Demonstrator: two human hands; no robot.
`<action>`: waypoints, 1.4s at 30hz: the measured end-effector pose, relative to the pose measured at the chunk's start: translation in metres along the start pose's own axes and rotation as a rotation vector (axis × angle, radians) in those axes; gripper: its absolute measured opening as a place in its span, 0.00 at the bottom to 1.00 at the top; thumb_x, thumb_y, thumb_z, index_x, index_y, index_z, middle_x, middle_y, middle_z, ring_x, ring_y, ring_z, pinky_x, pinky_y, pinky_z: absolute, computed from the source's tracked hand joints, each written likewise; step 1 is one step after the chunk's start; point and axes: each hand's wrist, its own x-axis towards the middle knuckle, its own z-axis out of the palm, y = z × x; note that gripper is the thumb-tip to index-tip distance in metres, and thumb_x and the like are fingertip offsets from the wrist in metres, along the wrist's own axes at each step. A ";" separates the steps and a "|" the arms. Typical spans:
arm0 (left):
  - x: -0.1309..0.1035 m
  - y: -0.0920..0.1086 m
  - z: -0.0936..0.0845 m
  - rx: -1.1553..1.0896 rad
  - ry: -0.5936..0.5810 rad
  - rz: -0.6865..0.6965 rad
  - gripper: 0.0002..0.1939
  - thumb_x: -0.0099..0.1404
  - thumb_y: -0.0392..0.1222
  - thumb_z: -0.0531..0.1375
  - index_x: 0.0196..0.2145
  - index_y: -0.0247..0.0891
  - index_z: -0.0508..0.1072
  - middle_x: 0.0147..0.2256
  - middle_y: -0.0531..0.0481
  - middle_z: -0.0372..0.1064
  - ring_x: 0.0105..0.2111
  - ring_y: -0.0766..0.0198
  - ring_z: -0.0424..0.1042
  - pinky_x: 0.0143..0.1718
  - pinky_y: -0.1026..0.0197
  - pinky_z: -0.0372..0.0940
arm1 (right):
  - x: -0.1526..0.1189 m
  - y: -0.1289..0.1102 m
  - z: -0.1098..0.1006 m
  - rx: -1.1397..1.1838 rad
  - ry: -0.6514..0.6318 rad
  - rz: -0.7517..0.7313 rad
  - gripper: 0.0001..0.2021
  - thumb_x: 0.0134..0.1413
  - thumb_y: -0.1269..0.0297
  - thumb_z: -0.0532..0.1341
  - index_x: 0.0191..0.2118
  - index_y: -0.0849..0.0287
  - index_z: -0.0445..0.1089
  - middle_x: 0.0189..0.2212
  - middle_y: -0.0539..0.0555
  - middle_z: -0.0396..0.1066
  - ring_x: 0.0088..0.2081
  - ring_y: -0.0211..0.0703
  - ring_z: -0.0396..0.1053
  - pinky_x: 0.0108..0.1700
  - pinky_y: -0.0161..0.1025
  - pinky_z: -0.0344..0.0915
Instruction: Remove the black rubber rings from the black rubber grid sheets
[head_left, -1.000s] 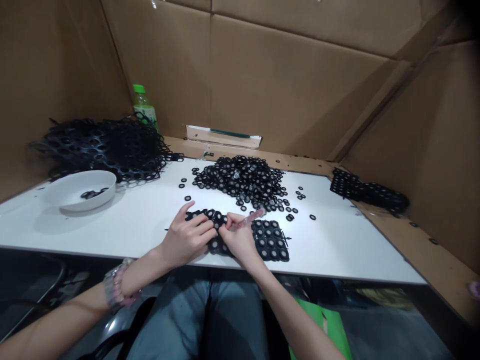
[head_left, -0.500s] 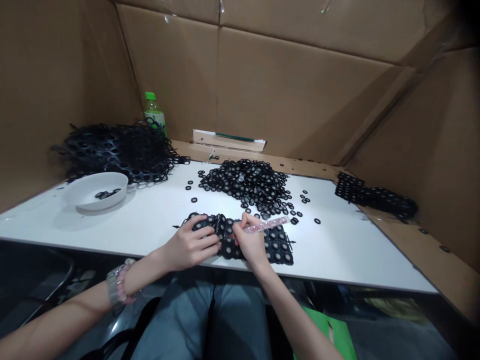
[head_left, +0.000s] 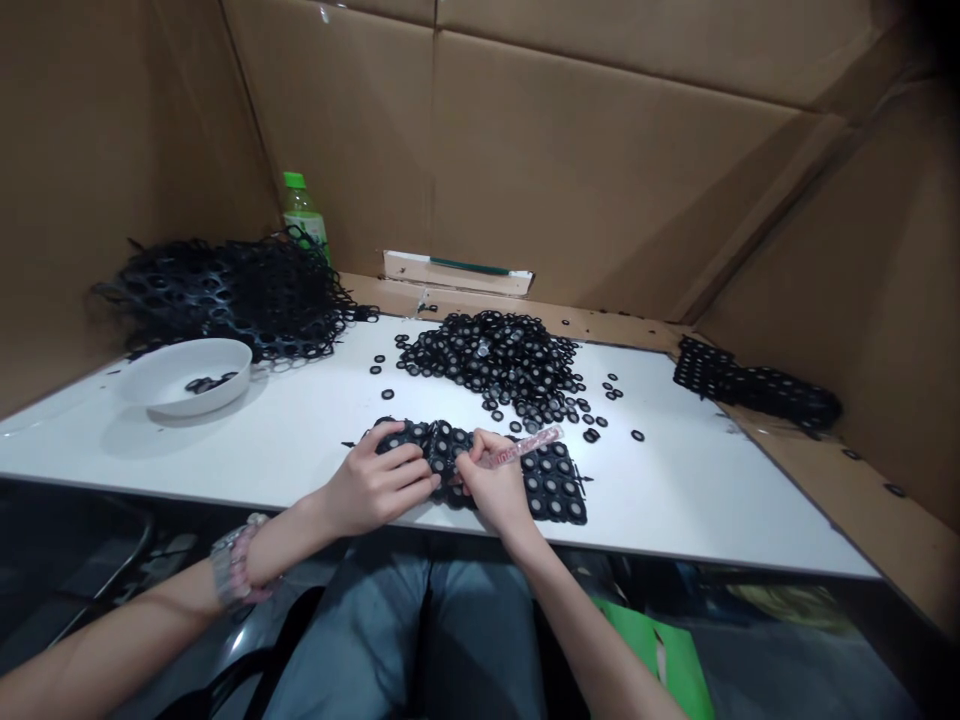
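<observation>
A black sheet of joined round pieces with grey centres [head_left: 551, 485] lies near the table's front edge, with a raised fold or seam left of its middle. My left hand [head_left: 379, 482] grips the sheet's left part, its fingers curled over the top. Pinched in my right hand [head_left: 495, 485] is a clear pen-like stick with a pink and red pattern [head_left: 529, 444]. Its upper end points up and to the right. The lower tip, hidden by the fingers, is at the sheet close to my left fingertips.
Behind the sheet is a heap of small black rings [head_left: 495, 365], with several loose ones around it. At left stand a white bowl [head_left: 161, 390] holding some black pieces, a tangle of black mesh [head_left: 232, 295] and a green-capped bottle [head_left: 306, 215]. Black perforated strips [head_left: 757, 390] lie at right.
My right hand has shifted slightly left over the sheet, and the stick has moved left with it. My left hand keeps its hold. The whole view has shifted a little.
</observation>
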 end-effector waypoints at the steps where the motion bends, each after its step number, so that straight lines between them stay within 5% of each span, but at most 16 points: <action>1: 0.000 0.000 0.000 -0.001 0.003 0.002 0.09 0.60 0.34 0.56 0.23 0.40 0.66 0.22 0.60 0.70 0.28 0.70 0.68 0.48 0.56 0.55 | 0.000 0.000 0.000 -0.018 0.000 -0.012 0.10 0.36 0.72 0.54 0.16 0.56 0.48 0.09 0.40 0.51 0.12 0.32 0.54 0.16 0.30 0.48; 17: -0.002 0.002 0.000 -0.026 0.046 -0.094 0.07 0.59 0.34 0.56 0.24 0.41 0.68 0.21 0.60 0.69 0.27 0.69 0.68 0.51 0.53 0.50 | -0.002 -0.001 0.002 -0.249 -0.006 -0.232 0.11 0.33 0.74 0.52 0.14 0.57 0.47 0.12 0.42 0.47 0.18 0.31 0.49 0.22 0.31 0.48; 22: 0.009 -0.009 -0.016 -0.292 -0.264 0.016 0.05 0.59 0.43 0.56 0.29 0.41 0.70 0.27 0.55 0.70 0.31 0.65 0.67 0.50 0.53 0.51 | 0.005 -0.003 -0.011 0.081 0.026 0.003 0.11 0.36 0.70 0.54 0.16 0.55 0.48 0.08 0.39 0.48 0.11 0.31 0.49 0.15 0.30 0.43; 25: 0.024 -0.019 -0.021 -0.420 -0.391 -0.141 0.11 0.59 0.50 0.55 0.33 0.41 0.70 0.32 0.52 0.70 0.35 0.63 0.67 0.48 0.56 0.53 | 0.022 -0.008 -0.023 0.172 0.125 -0.014 0.12 0.37 0.69 0.56 0.18 0.55 0.47 0.08 0.39 0.50 0.11 0.31 0.51 0.14 0.29 0.42; 31: 0.051 -0.041 0.024 -0.406 -0.533 -0.491 0.11 0.60 0.45 0.52 0.33 0.36 0.70 0.31 0.48 0.71 0.32 0.61 0.68 0.32 0.63 0.58 | 0.058 0.001 -0.026 -0.028 0.116 -0.116 0.13 0.40 0.65 0.57 0.16 0.55 0.50 0.07 0.41 0.54 0.12 0.33 0.56 0.16 0.30 0.49; 36: 0.052 -0.050 0.050 -0.638 -0.708 -0.528 0.13 0.56 0.49 0.55 0.27 0.35 0.70 0.22 0.52 0.67 0.22 0.66 0.63 0.24 0.66 0.52 | 0.058 0.011 -0.021 -0.136 0.096 -0.139 0.11 0.38 0.67 0.57 0.16 0.56 0.51 0.08 0.41 0.55 0.12 0.34 0.57 0.18 0.30 0.52; 42: 0.044 -0.057 0.053 -0.946 -0.706 -0.444 0.20 0.59 0.50 0.52 0.17 0.34 0.63 0.16 0.57 0.52 0.19 0.70 0.51 0.22 0.67 0.49 | 0.055 0.008 -0.022 -0.147 0.086 -0.140 0.10 0.34 0.70 0.54 0.15 0.55 0.50 0.08 0.41 0.53 0.13 0.34 0.58 0.17 0.30 0.50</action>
